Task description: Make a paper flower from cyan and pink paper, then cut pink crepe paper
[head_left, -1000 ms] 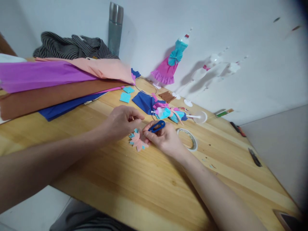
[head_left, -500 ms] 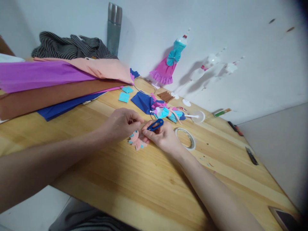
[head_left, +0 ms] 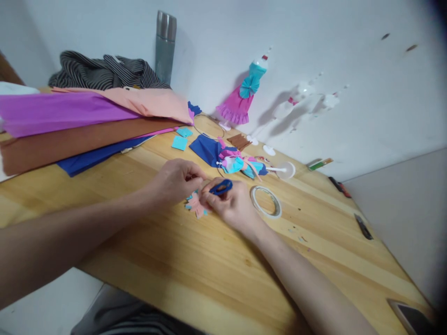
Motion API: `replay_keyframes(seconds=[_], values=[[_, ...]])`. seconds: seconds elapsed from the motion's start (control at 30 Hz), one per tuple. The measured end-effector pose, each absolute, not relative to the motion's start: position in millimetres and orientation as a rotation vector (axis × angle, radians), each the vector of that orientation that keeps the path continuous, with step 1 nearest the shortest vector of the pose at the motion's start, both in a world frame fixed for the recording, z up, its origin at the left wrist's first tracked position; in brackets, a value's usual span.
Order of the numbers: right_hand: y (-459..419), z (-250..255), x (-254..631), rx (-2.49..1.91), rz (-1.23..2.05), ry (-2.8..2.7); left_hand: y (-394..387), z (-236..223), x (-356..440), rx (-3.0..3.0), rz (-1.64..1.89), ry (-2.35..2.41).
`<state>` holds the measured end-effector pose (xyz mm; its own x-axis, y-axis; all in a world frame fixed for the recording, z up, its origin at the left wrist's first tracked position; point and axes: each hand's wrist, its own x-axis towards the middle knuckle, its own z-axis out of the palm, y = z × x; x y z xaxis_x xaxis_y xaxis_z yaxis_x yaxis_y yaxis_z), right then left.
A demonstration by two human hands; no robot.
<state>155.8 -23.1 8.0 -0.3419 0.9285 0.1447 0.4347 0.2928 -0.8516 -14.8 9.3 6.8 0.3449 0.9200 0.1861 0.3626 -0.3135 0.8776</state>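
My right hand (head_left: pixel 228 204) is closed round a pair of blue thread snips (head_left: pixel 222 186), their rounded end sticking up from my fingers; the blades are hidden. Below its fingertips lies a small peach and turquoise paper flower (head_left: pixel 196 204) with pointed petals, partly covered by the hand. My left hand (head_left: pixel 181 179) is just left of the snips, thumb and forefinger pinched together above the flower. What it pinches, if anything, is too small to make out. A doll-like figure in turquoise and pink paper (head_left: pixel 237 164) lies beyond my hands.
A tape roll (head_left: pixel 266 202) lies right of my right hand. Folded crepe paper (head_left: pixel 70 151) is stacked at left, before a striped cloth (head_left: pixel 104 72) and a flask (head_left: pixel 165 46). A dressed figure (head_left: pixel 240 100) stands by the wall. A cutter (head_left: pixel 363 226) lies near the right edge.
My right hand has turned slightly and moved a little left, closer to my left fingertips. The snips now lie flatter, and the gap between their arms looks narrower.
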Motion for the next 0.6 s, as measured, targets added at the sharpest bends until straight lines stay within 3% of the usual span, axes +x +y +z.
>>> replay_keyframes(seconds=[0.33,0.6], values=[[-21.0,8.4,158.4,-1.219,1.021,-1.881,7.9,1.7,-15.8,1.853,0.907,1.015],[-28.7,11.1,153.2,-1.132,0.757,-2.054,8.3,-1.0,-14.5,1.87,0.858,1.007]])
